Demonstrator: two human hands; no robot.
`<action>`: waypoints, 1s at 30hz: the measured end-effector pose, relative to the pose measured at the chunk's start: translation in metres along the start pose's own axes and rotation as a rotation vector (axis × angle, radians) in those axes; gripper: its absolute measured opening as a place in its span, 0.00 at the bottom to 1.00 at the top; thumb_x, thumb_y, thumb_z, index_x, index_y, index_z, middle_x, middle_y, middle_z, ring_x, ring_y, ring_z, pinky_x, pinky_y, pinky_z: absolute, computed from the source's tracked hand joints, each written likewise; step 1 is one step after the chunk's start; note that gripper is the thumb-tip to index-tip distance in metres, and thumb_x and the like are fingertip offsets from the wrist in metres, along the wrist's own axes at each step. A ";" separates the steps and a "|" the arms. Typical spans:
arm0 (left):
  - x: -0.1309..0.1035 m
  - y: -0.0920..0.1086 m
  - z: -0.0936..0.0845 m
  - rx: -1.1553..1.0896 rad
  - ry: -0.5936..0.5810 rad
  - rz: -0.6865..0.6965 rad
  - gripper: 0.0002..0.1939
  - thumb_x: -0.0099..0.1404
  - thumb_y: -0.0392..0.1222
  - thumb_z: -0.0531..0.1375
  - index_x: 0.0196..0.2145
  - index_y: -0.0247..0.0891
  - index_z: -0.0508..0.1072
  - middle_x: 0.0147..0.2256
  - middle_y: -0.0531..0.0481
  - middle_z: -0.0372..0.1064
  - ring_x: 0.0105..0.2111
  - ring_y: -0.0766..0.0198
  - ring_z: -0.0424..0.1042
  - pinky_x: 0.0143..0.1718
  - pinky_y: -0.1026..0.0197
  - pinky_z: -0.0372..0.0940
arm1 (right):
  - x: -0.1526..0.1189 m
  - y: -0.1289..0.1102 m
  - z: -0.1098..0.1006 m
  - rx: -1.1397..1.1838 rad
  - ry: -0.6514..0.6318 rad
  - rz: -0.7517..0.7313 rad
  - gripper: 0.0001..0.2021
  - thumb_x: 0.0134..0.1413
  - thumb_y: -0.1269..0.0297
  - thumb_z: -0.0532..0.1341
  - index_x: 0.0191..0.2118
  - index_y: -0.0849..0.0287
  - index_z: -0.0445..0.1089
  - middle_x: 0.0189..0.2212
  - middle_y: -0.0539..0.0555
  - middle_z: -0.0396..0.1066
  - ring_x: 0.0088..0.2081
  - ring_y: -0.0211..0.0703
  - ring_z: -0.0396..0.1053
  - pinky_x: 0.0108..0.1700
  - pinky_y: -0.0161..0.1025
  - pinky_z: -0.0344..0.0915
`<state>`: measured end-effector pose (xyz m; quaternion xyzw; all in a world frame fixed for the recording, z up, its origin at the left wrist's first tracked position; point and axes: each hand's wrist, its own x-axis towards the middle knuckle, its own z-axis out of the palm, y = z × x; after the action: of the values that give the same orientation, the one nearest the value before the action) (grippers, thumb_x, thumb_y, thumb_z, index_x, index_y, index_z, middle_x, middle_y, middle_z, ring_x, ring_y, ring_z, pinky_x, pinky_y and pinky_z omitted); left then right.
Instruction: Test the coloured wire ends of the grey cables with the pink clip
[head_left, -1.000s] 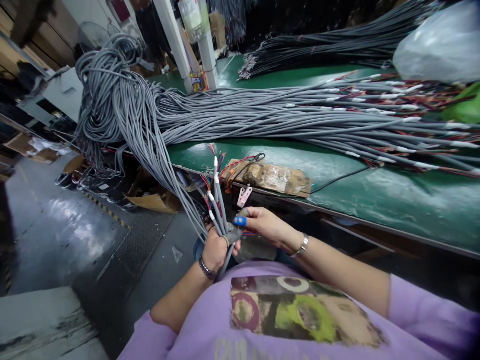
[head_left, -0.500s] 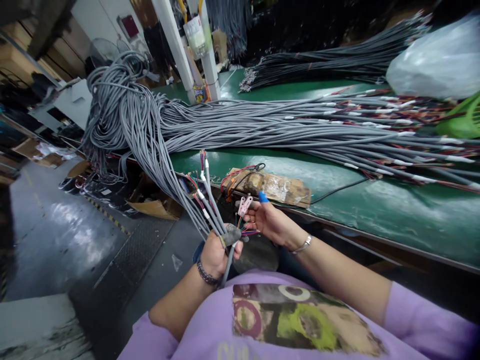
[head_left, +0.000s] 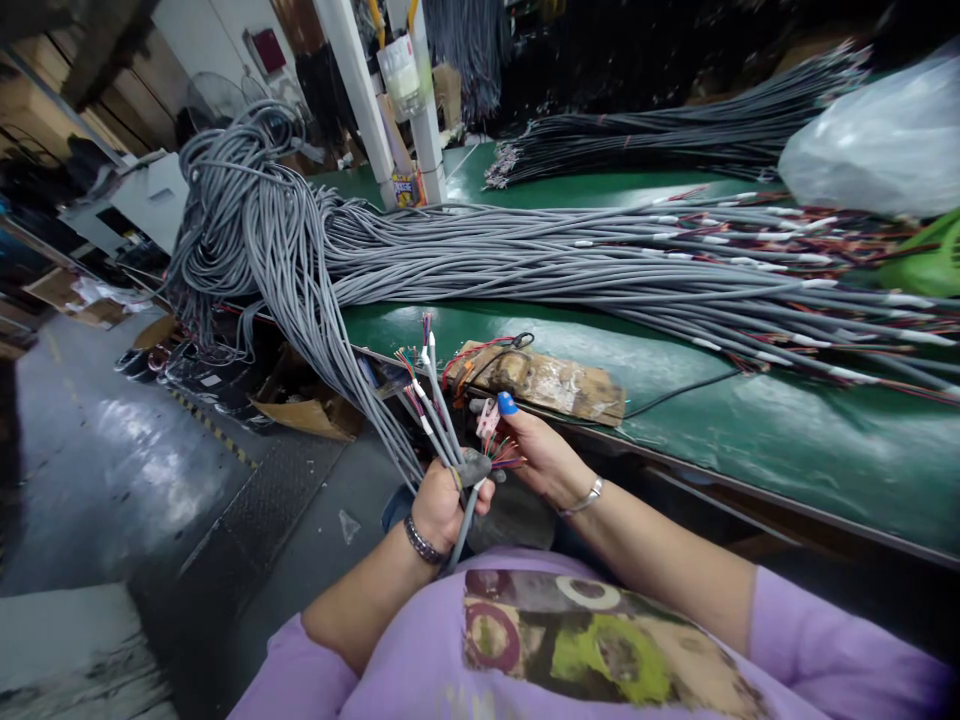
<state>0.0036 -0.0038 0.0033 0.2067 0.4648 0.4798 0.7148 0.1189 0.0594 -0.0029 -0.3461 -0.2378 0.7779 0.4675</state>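
Observation:
My left hand [head_left: 444, 503] is closed around several grey cables [head_left: 442, 420] with white sleeves and stripped coloured wire ends. Its thumb wears a grey cover and presses by one cable whose thin coloured wires [head_left: 507, 458] fan out toward the right. Close beside them, my right hand [head_left: 541, 450], a blue cover on its thumb, pinches a small pink clip-like tool [head_left: 487, 418]. The tool sits just above the fanned wires; whether it touches them cannot be made out. The fingers behind it are partly hidden.
A long pile of grey cables [head_left: 480, 255] lies across the green table [head_left: 750, 430], its coils hanging over the left end. At the table edge is a worn wooden block [head_left: 577, 385] with a black cord. Darker cables [head_left: 637, 140] and a plastic bag [head_left: 877, 140] lie behind.
My right hand has moved left and closer to the left hand, its thumb now down against the pink tool. The held cables have shifted slightly right and down in view.

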 end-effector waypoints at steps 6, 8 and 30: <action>0.000 -0.001 -0.001 0.025 0.001 -0.008 0.23 0.39 0.49 0.71 0.23 0.37 0.63 0.12 0.56 0.60 0.11 0.73 0.58 0.12 0.70 0.48 | 0.001 0.002 -0.004 -0.028 -0.022 0.030 0.21 0.46 0.42 0.63 0.28 0.58 0.71 0.23 0.52 0.69 0.23 0.38 0.63 0.25 0.35 0.62; -0.001 0.001 -0.001 0.019 0.000 -0.006 0.23 0.38 0.49 0.71 0.23 0.37 0.63 0.11 0.56 0.60 0.11 0.73 0.57 0.12 0.70 0.48 | -0.001 0.002 -0.007 -0.017 -0.045 0.077 0.21 0.49 0.42 0.60 0.31 0.58 0.71 0.25 0.54 0.71 0.24 0.39 0.64 0.25 0.35 0.63; -0.012 -0.004 0.001 0.061 0.046 0.164 0.19 0.44 0.50 0.68 0.23 0.36 0.64 0.13 0.55 0.63 0.12 0.72 0.58 0.13 0.68 0.49 | -0.008 0.008 -0.013 -0.248 0.011 -0.161 0.23 0.43 0.40 0.63 0.28 0.59 0.72 0.24 0.51 0.69 0.24 0.36 0.61 0.27 0.35 0.60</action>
<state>0.0052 -0.0161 0.0071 0.2548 0.4771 0.5270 0.6555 0.1266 0.0493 -0.0141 -0.3851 -0.3565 0.7008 0.4832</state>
